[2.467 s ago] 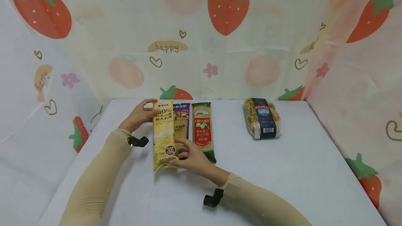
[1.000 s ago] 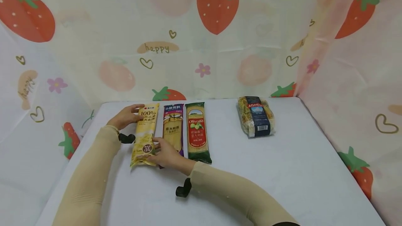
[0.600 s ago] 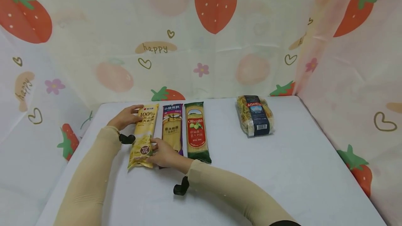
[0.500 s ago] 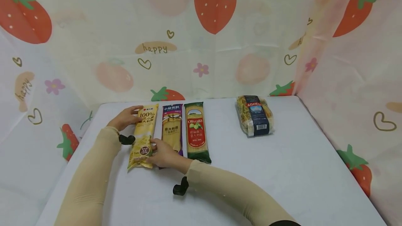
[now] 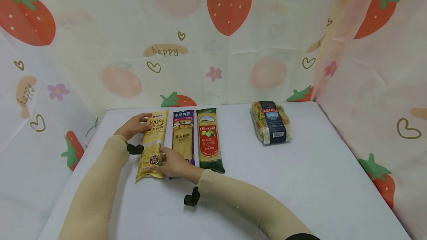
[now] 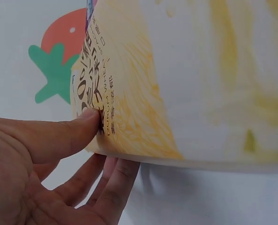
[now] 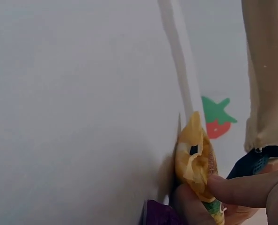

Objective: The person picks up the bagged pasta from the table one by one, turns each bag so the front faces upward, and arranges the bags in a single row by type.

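Note:
A long yellow pack of spaghetti lies at the left of a row on the table, slightly slanted. My left hand pinches its upper left edge; in the left wrist view the thumb is on the printed face and the fingers are at the edge below. Near the lower right corner my right hand pinches the same pack, thumb on top in the right wrist view. Beside it lies a purple-ended pasta pack, its lower part hidden behind my right hand. To its right is a red and green spaghetti pack.
A bulkier bag of pasta with a dark blue label stands apart at the back right. White cloth covers the table. Strawberry-printed curtains close in the back and both sides.
Both hands have carried the yellow spaghetti pack left, from over the purple-ended pack to a place beside it. The head view shifted a little. Over the last half second almost nothing moved.

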The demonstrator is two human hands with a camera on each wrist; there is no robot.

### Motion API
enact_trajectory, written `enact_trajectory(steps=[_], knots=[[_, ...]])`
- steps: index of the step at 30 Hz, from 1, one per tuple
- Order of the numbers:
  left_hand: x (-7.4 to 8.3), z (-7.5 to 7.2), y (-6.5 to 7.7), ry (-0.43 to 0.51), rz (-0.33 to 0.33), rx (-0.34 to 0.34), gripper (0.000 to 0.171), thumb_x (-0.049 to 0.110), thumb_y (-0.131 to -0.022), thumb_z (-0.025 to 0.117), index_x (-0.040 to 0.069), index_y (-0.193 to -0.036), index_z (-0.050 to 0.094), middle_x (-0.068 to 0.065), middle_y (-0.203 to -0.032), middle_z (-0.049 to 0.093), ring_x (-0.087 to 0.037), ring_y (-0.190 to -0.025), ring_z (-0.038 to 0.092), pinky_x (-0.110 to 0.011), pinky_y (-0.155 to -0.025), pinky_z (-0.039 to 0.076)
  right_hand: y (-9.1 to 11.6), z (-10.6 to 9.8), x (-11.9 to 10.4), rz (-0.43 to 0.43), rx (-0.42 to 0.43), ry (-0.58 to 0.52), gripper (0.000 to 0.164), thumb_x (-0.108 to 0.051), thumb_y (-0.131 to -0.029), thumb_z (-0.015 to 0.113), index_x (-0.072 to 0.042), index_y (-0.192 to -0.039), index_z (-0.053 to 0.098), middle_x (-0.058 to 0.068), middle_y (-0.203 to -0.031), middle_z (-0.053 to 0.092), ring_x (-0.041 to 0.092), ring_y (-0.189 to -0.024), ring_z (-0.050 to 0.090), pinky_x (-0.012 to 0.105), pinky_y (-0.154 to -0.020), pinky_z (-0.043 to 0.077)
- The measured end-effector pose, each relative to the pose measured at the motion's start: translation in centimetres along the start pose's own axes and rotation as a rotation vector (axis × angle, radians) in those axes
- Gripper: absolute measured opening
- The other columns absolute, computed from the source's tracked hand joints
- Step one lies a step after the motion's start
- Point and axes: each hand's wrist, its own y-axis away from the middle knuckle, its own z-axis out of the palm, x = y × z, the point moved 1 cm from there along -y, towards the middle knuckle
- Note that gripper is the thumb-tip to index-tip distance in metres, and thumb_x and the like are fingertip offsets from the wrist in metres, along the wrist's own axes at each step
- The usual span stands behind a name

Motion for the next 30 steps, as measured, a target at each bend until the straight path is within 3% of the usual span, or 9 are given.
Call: enact_trajectory(steps=[5, 10, 14, 22, 30], knots=[[-0.1, 0.1, 0.3, -0.035, -0.006, 0.003, 0.070, 0.010, -0.111, 0.058, -0.003, -0.169, 0.021, -0.041, -0.167, 0.023, -0.053, -0.149, 0.040, -0.060, -0.120, 0.041, 0.5, -0.4, 0.1, -0.049, -0.023, -0.006, 0.073, -0.015, -0.097, 0.082, -0.010, -0.161, 0.047, 0.007, -0.135, 0.070, 0.011, -0.108, 0.069, 0.025, -0.088, 0.058], [0.0, 0.3, 0.7, -0.027, -0.021, 0.016, 0.065, 0.018, -0.114, 0.054, -0.003, -0.168, 0.025, -0.039, -0.168, 0.025, -0.051, -0.149, 0.041, -0.059, -0.121, 0.041, 1.0, -1.7, 0.7, -0.118, -0.046, 0.015, 0.071, -0.018, -0.099, 0.080, -0.007, -0.161, 0.047, 0.011, -0.140, 0.068, 0.018, -0.123, 0.068, 0.029, -0.099, 0.057], [0.4, 0.5, 1.3, -0.090, -0.005, 0.051, 0.065, 0.026, -0.115, 0.052, -0.002, -0.168, 0.027, -0.037, -0.168, 0.027, -0.053, -0.153, 0.033, -0.064, -0.123, 0.034, 1.6, -3.2, 1.2, -0.148, -0.039, 0.016, 0.069, -0.021, -0.101, 0.077, -0.006, -0.161, 0.047, 0.013, -0.143, 0.066, 0.021, -0.128, 0.066, 0.034, -0.106, 0.056], [1.2, 1.5, 2.9, -0.271, 0.082, 0.171, 0.065, 0.035, -0.115, 0.051, 0.003, -0.169, 0.030, -0.032, -0.171, 0.025, -0.055, -0.154, 0.029, -0.070, -0.122, 0.032, 3.9, -6.8, 3.1, -0.229, 0.013, 0.029, 0.066, -0.027, -0.102, 0.076, -0.007, -0.160, 0.050, 0.012, -0.149, 0.062, 0.025, -0.135, 0.062, 0.035, -0.108, 0.056], [1.6, 3.4, 5.7, -0.381, 0.196, 0.264, 0.062, 0.028, -0.114, 0.058, -0.004, -0.162, 0.039, -0.034, -0.166, 0.035, -0.054, -0.155, 0.028, -0.068, -0.126, 0.024, 7.7, -11.2, 6.8, -0.263, 0.083, 0.098, 0.069, -0.033, -0.105, 0.074, -0.012, -0.164, 0.045, 0.010, -0.163, 0.050, 0.031, -0.149, 0.050, 0.054, -0.117, 0.047]])
